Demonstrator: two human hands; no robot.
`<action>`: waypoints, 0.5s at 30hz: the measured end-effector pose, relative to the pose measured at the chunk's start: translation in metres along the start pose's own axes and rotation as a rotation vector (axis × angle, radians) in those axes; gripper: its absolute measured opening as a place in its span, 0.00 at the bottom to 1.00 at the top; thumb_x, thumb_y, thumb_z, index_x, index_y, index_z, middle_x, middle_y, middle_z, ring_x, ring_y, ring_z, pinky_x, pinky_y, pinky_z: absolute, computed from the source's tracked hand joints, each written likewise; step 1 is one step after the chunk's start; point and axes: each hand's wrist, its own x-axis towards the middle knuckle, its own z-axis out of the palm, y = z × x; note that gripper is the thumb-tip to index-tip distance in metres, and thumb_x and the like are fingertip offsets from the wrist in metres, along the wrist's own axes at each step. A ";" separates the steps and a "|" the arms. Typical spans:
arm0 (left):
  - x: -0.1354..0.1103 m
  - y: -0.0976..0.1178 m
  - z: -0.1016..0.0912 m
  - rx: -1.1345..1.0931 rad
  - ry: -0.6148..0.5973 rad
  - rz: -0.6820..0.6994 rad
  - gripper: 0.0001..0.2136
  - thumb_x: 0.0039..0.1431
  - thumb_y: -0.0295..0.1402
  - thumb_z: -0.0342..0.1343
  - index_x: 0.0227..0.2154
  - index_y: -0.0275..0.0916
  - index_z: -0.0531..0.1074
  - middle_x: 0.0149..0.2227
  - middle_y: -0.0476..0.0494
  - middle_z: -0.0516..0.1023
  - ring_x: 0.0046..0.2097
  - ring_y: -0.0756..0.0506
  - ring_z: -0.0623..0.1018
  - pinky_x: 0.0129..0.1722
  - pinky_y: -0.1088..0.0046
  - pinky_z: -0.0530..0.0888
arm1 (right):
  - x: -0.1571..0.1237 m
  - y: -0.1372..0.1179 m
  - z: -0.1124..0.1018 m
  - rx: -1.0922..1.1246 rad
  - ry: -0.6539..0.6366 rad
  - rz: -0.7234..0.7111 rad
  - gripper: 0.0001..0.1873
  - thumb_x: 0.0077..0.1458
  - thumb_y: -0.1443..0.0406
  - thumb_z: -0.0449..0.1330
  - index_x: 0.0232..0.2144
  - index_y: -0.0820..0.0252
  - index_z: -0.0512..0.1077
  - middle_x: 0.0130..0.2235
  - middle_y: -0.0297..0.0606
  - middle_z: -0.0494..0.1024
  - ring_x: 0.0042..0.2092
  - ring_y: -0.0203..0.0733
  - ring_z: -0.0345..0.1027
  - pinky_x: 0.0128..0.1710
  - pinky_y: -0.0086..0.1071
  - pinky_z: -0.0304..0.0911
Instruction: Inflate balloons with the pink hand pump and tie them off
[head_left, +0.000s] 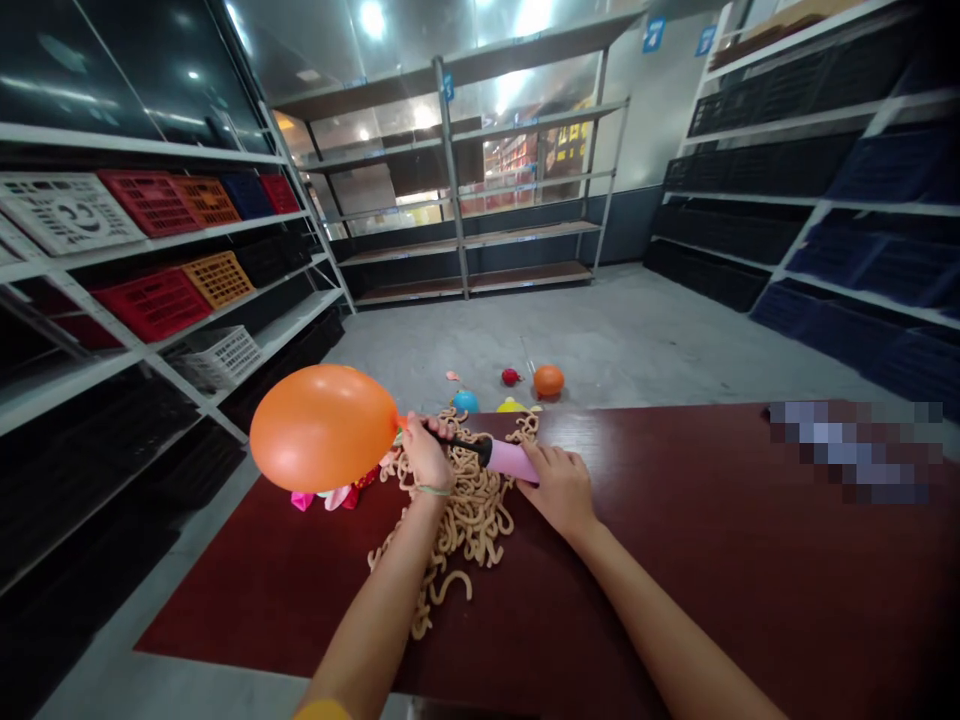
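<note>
Two hands (559, 490), one pump (511, 460), one balloon (322, 428)

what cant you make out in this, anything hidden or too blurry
Head view only:
Where the orange balloon joins the black pump nozzle: hidden by the left hand.
The pink and red pieces on the table: partly hidden by the balloon, so unclear what they are.
Whatever lies under the pixelated patch at right: blurred out.

Bright ceiling lights (373, 18) flare overhead while wide-angle distortion bends the frame's edges
</note>
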 end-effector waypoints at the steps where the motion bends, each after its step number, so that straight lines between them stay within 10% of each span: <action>1: -0.007 -0.007 0.001 0.010 -0.019 -0.010 0.14 0.60 0.39 0.52 0.24 0.40 0.56 0.18 0.57 0.58 0.17 0.55 0.61 0.18 0.78 0.60 | -0.001 -0.002 0.001 0.011 -0.019 -0.016 0.23 0.53 0.62 0.60 0.52 0.57 0.67 0.44 0.43 0.77 0.43 0.48 0.66 0.43 0.38 0.52; 7: -0.030 -0.022 0.004 0.065 -0.103 -0.020 0.16 0.59 0.45 0.52 0.25 0.40 0.58 0.18 0.55 0.61 0.18 0.54 0.64 0.20 0.76 0.64 | -0.004 -0.006 0.004 0.028 -0.047 -0.032 0.23 0.55 0.59 0.57 0.52 0.60 0.67 0.43 0.43 0.76 0.42 0.49 0.65 0.42 0.37 0.52; 15: 0.004 0.011 -0.011 -0.066 0.064 0.018 0.10 0.58 0.35 0.51 0.25 0.41 0.56 0.19 0.57 0.58 0.18 0.54 0.62 0.20 0.77 0.62 | 0.003 0.012 -0.012 -0.086 0.031 0.071 0.23 0.56 0.64 0.58 0.55 0.51 0.66 0.52 0.39 0.73 0.52 0.51 0.59 0.52 0.45 0.47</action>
